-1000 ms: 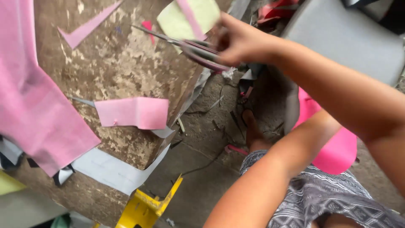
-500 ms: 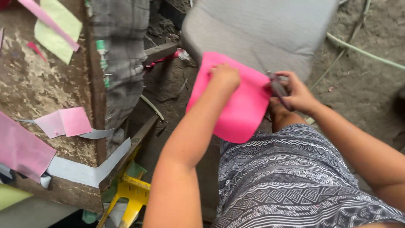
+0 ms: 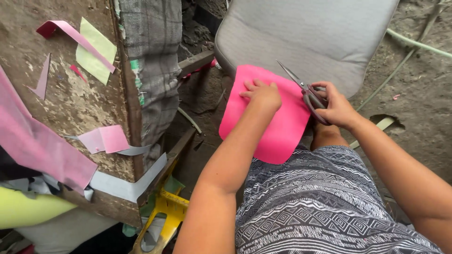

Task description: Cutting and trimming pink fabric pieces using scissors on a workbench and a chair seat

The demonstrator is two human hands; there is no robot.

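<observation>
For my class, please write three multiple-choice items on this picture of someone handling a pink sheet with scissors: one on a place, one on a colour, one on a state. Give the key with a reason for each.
1. Where does the bright pink rounded sheet of material lie?
A. on the person's lap and knee
B. on the worn wooden board at the left
C. on the bare ground

2. What colour is the padded cushion beyond the sheet?
A. yellow
B. grey
C. pink

3. How are the metal scissors held?
A. lying loose on the ground
B. in the left hand
C. in the right hand, blades pointing up and left

Key: 1 A, the sheet rests over the patterned cloth on the leg, pressed flat by the left hand; 2 B, the cushion is plain grey; 3 C, the right hand has its fingers through the handles.
</observation>
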